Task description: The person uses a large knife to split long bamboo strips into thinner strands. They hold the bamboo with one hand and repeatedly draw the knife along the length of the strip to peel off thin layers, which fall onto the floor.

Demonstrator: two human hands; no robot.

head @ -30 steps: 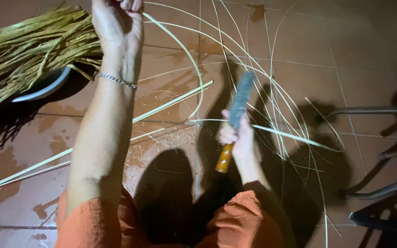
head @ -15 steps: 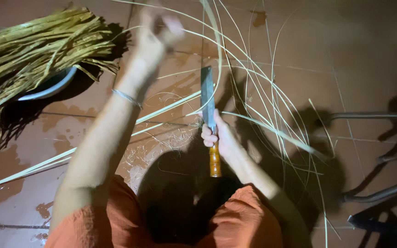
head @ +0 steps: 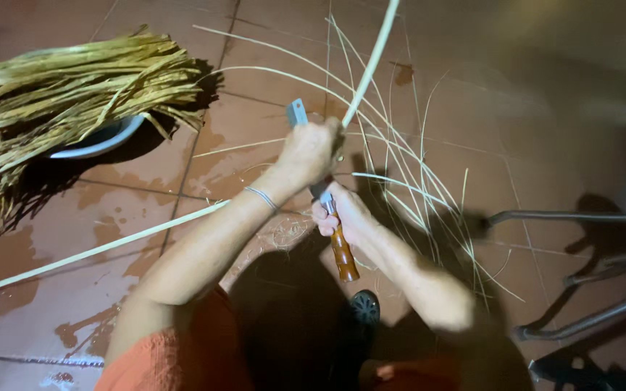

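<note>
My left hand (head: 311, 150) grips a long pale cane strip (head: 372, 58) that rises up and away to the top of the view. My right hand (head: 345, 217) holds a knife by its brown wooden handle (head: 343, 255). The grey blade tip (head: 296, 113) shows just past my left hand, lying against the strip. A thin bracelet sits on my left wrist. Several thin pale slivers (head: 407, 166) curve over the tiled floor beyond my hands.
A big bundle of yellowish fibre strips (head: 59, 94) lies over a white basin (head: 103, 139) at the left. Another long strip (head: 96, 250) runs across the wet reddish tiles. Metal chair legs (head: 581, 261) stand at the right. A dark sandal (head: 365, 307) sits below.
My left hand has come down from high up and now closes on the strip just above the knife. The knife has tilted leftward, and the view has shifted a little.
</note>
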